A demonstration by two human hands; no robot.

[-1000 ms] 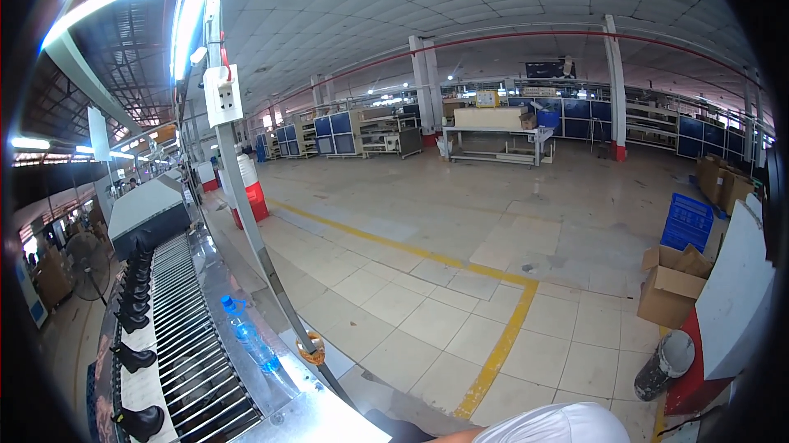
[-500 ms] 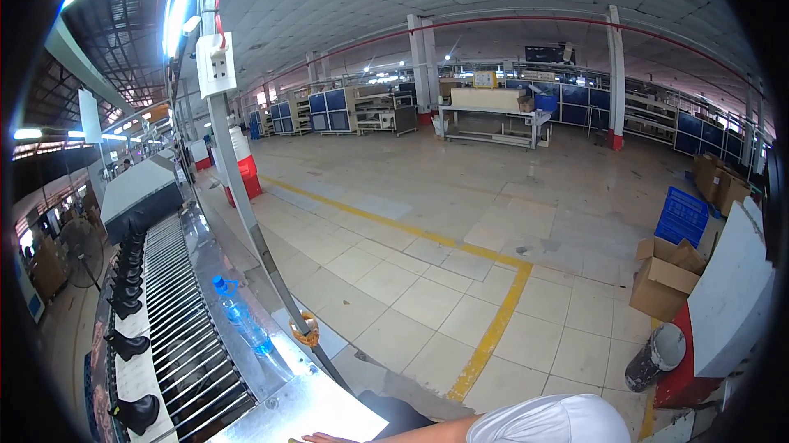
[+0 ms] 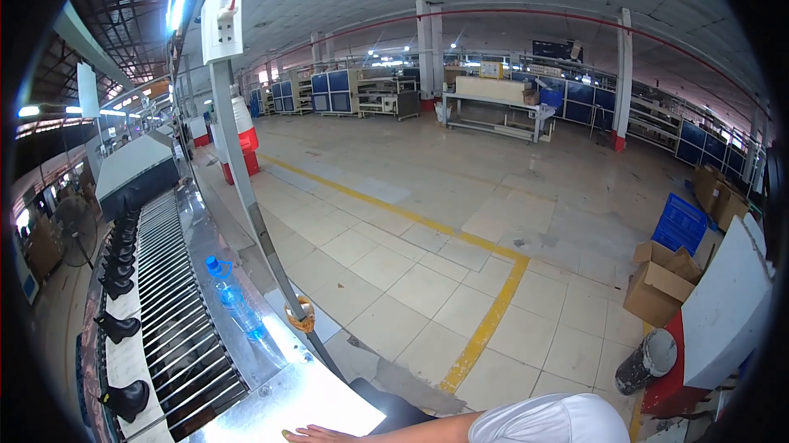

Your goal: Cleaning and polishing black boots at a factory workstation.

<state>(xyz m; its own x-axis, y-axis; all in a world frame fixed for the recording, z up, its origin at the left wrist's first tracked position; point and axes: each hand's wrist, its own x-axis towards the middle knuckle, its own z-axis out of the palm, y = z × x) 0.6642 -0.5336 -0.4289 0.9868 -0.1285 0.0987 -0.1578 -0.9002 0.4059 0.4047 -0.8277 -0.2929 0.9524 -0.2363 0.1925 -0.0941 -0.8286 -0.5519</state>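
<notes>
My right hand (image 3: 319,435) lies at the bottom edge, its fingers stretched out flat on the shiny metal tabletop (image 3: 288,402). It holds nothing; the lower part of it is cut off by the frame. A bare forearm and a white sleeve (image 3: 551,422) run from it toward the right. My left hand is out of the picture. Beyond the tabletop, on the metal ledge, a clear plastic bottle (image 3: 238,307) with a blue cap lies tilted in view. Black ankle boots (image 3: 125,399) stand in a row on a white belt (image 3: 130,353) at the left.
A roller conveyor (image 3: 177,303) runs beside the belt toward a grey box-shaped machine (image 3: 136,172). A metal post (image 3: 246,188) with a socket box rises past the ledge. At right are an open carton (image 3: 657,287), a blue crate (image 3: 680,225) and a dirty bucket (image 3: 647,361).
The view has shifted slightly, and more of my right hand shows at the bottom edge, its fingers on the tabletop. The boots and bottle appear slightly farther left.
</notes>
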